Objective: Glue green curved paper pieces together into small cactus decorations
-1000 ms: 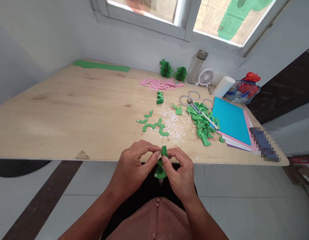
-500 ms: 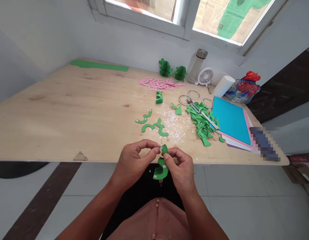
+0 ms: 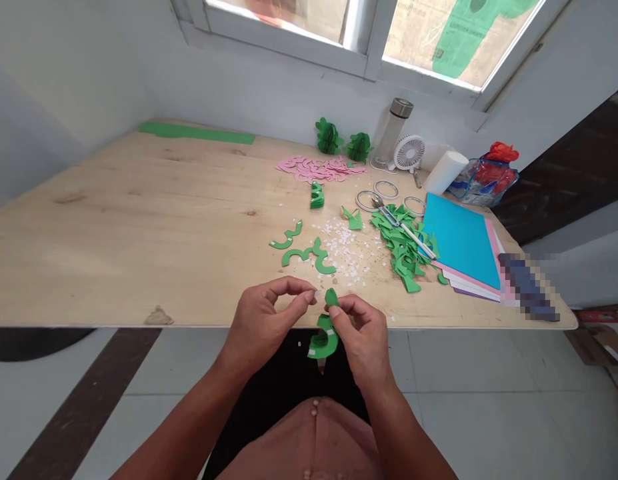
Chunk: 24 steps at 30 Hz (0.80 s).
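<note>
left hand [image 3: 261, 320]: thumb and index pinched on a tiny white scrap [image 3: 317, 293]. right hand [image 3: 361, 337]: closed on the curvy green paper piece [image 3: 325, 343], which hangs just past the table edge, white patches on its face. on table [image 3: 189, 220]: loose green curved strips [image 3: 309, 253] ahead of the hands, white bits [image 3: 351, 250] beside them, green offcuts [image 3: 406, 253] further right, pink cutouts [image 3: 319, 168] behind.

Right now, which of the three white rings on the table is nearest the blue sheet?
The rightmost ring, close to the left edge of the blue sheet; the back ring and leftmost ring lie farther left.
</note>
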Available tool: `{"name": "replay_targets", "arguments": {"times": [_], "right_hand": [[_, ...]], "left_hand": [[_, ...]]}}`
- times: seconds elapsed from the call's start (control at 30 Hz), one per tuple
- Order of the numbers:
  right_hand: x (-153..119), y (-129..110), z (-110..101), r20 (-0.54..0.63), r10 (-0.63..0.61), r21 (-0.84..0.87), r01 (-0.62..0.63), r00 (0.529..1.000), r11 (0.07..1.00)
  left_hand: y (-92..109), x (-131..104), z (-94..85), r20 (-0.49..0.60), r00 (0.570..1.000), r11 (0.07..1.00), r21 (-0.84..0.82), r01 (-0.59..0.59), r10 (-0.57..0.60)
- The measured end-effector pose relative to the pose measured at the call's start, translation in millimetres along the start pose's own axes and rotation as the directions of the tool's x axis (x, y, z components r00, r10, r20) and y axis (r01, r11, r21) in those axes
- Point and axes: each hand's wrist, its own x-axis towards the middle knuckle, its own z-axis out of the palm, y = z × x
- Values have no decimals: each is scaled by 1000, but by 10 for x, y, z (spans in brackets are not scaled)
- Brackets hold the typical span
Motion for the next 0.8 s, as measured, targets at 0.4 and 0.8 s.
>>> {"name": "replay_targets", "arguments": {"times": [0.4,0.8], "right_hand": [[29,89,-71,-31,-3,8,4,1000,1000],[55,133,-57,-19,18,63,-16,1000,998]], "left_hand": [[-390,232,199,42,944,860,399,-317,329],[-451,328,81,92,938,728,607,-319,334]]}}
